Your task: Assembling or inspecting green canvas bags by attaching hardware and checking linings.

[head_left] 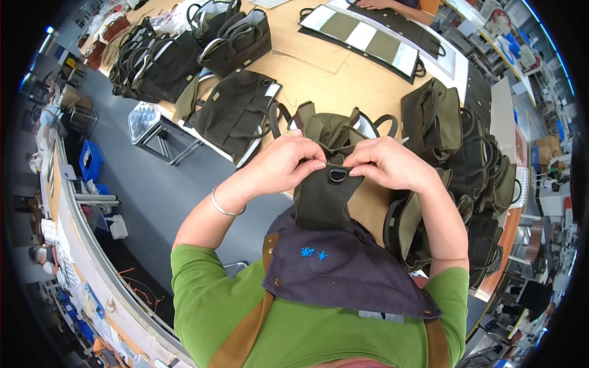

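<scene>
A dark olive fabric handbag (322,205) stands end-on in front of me at the table's near edge, against my apron (343,270). My left hand (288,161) pinches the top edge of its end panel between thumb and fingers. On the same edge, a short way to the right, my right hand (381,162) pinches too. Between the two hands, a metal D-ring (337,175) sits on a dark tab just below the edge. Behind my fingers show a strip of zipper (338,149) and the bag's olive upper part (331,129). A small pale pointed tip (403,140) shows beside my right hand.
A dark bag (236,113) lies flat to the left; several more bags (165,61) stand behind it. Further bags (432,119) crowd the right side. Flat bag panels (362,40) lie at the back, near another person's hand (375,3). A metal-legged stool (150,126) stands left of the table (307,55).
</scene>
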